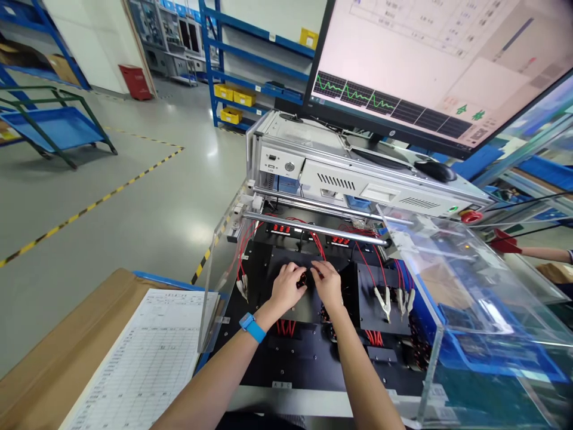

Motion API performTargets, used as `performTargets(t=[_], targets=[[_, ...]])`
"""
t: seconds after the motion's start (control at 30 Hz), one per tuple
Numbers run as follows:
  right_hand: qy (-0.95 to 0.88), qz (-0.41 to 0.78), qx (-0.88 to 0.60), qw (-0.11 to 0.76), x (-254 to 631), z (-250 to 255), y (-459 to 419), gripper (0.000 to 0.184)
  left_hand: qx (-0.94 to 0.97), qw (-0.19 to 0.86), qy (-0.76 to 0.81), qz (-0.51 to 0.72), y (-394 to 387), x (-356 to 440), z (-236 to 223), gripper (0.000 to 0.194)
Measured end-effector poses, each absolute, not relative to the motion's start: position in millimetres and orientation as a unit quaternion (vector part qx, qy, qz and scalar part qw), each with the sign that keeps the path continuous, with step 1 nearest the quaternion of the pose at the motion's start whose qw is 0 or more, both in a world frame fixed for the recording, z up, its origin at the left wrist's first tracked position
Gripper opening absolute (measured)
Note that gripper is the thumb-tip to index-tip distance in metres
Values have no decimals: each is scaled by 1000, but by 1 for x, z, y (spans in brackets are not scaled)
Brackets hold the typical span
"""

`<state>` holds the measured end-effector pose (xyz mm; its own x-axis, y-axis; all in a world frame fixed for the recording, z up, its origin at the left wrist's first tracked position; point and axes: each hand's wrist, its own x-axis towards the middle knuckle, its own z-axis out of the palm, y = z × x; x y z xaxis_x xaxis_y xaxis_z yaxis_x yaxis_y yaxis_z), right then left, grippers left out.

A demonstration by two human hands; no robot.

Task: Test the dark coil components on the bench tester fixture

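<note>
Black test fixture plate point(308, 310) strung with red wires point(245, 251), small dark component point(304, 278) pinched between left hand point(286, 288) and right hand point(329, 285), fingertips meeting, crocodile clips point(396, 300) right of the hands.

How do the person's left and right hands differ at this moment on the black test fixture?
The left hand has a blue band on its wrist; the right hand has a bare wrist. The left hand's fingers curl around a small dark part, while the right hand's fingertips only meet it from the other side. Both rest palm down on the black fixture plate, among red wires.
</note>
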<state>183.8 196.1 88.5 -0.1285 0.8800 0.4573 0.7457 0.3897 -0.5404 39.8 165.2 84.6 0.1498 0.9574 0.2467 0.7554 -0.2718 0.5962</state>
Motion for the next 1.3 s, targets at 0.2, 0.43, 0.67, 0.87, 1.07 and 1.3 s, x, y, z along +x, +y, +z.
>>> performTargets(t=[0.2,0.43,0.67,0.87,1.07,1.3], targets=[[-780,35,-545,304,182,91,197,26,741,159,582,295,165,40,87,44],[-805,-4,-518,288,185,94,198,25,743,148,581,297,165,39,86,44],[-791,4,-532,302,176,89,199,23,741,151,577,309,167,42,78,63],[-846,91,-477,222,160,109,215,24,711,193,583,343,166,43,76,98],[-891,94,-435,89,161,135,217,25,698,208,587,354,164,42,79,102],[-895,24,-445,16,153,141,210,22,704,197,578,363,164,42,76,97]])
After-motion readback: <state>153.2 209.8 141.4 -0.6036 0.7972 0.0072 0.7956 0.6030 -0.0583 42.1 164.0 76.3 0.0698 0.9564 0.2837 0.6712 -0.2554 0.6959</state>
